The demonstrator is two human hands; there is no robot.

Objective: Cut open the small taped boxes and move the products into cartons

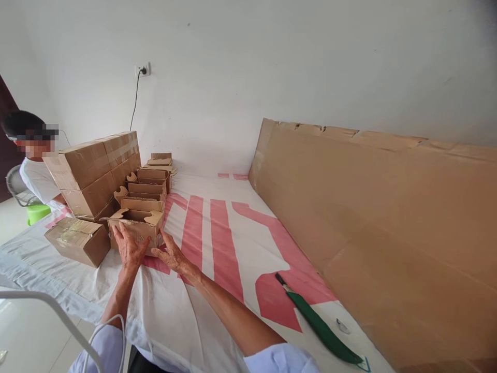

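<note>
A: Resting against the near face of a small open carton (136, 226), the left hand (130, 248) lies flat with its fingers spread, palm on the cardboard.

B: And the right hand (171, 255)?

A: It sits at the carton's right lower corner, fingers stretched out and touching the side. Neither hand is closed round anything; both are open and pressed to the box from the front and the right.

B: Where does that carton stand?

A: On the white cloth with broad red stripes (217, 243) that covers the desk, near the desk's left end. Its top flaps stand open. It is the nearest in a row of similar open cartons (147, 192) that runs away toward the wall.

B: What lies around it?

A: Just to its left is a taped flat box (77, 241), touching or nearly touching it. Behind that rises a stack of big sealed boxes (95, 171). A second person in a white shirt (37, 178) stands at the far left, past the stack, beside a green tub (38, 212).

B: And on the right?

A: A large sheet of cardboard (388, 233) leans along the wall. Well apart from the hands, near the desk's front edge, lies a long green object with a dark tip (318, 324); what it is cannot be told. A cable hangs from a wall socket (143, 69).
</note>
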